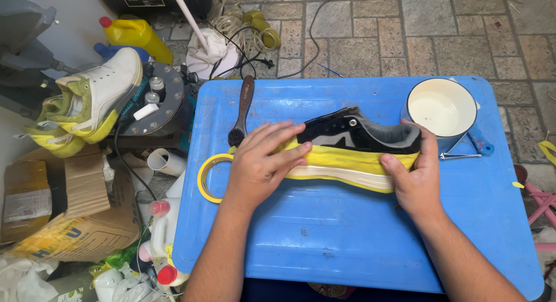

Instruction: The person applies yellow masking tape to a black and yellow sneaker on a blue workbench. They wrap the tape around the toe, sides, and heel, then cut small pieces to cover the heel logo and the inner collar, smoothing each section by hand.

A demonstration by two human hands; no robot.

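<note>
Two bare hands worked on one black shoe (359, 131) that lay on its side in the middle of a blue plastic surface (324, 238). The left hand (260, 163) lay flat over the toe end, fingers spread and pressing on the band of yellow tape (341, 158) that wrapped the sole; its grip was wide and flat, closed round nothing. The right hand (414, 177) clasped the heel end, thumb on the tape and fingers curled behind the heel, so its grip was closed on the shoe. A roll of yellow tape (207, 177) lay on the surface just beside the left hand, partly hidden under it. A dark brush (242, 113) with a brown handle lay beyond that hand. A white round bowl (441, 109) with a blue outer wall stood near the far right corner, just beyond the heel.

Left of the surface, a brown cardboard box (75, 221) with a yellow printed panel stood open on the floor. A yellow bottle (136, 35) with a red cap lay at the far left. A white and green sneaker (98, 93) rested on a round machine (159, 108). White bottles with red caps (162, 238) stood by the near left corner.
</note>
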